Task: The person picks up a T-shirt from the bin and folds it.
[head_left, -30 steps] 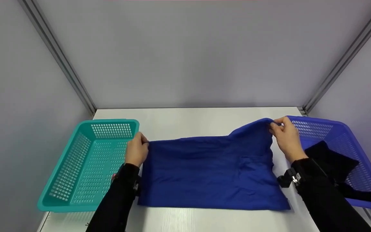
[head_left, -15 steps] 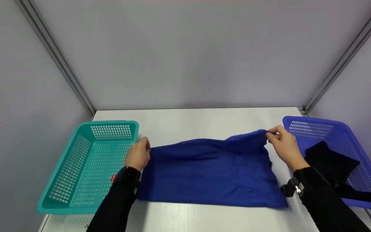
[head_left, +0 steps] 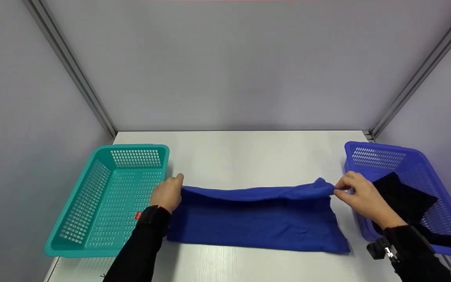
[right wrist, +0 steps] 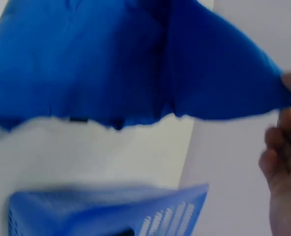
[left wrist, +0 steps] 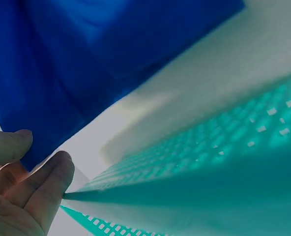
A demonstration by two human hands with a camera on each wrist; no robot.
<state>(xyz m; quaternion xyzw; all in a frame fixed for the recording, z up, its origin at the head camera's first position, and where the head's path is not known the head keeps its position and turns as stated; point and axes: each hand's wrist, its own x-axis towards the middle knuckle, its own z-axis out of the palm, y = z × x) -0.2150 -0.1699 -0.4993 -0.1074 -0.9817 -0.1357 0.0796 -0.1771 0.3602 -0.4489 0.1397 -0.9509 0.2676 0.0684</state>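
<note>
The left hand (head_left: 166, 192) has a narrow grip, thumb and fingers pinching the far left corner of a blue cloth (head_left: 249, 227); the left wrist view shows that corner caught between the thumb and the fingers. The right hand (head_left: 364, 197) pinches the cloth's far right corner in an equally narrow grip between thumb and finger. Between the two hands, the cloth's far edge is raised and turned toward the person, its upper layer making a lighter band over the darker, shaded part below. The near part of the cloth lies spread on the white tabletop (head_left: 229, 156), lightly creased toward the right. Black sleeves (head_left: 135, 250) cover both forearms, and a small black device (head_left: 378, 249) sits at the right wrist. Just beside the left hand stands a teal basket (head_left: 92, 252) with perforated walls, a small red patch (head_left: 138, 215) showing against it near the sleeve. Near the right hand is a violet-blue basket (head_left: 384, 145) holding black fabric (head_left: 403, 196), part of which reaches over the near right rim. Grey panels (head_left: 225, 66) rise behind and on both sides.
</note>
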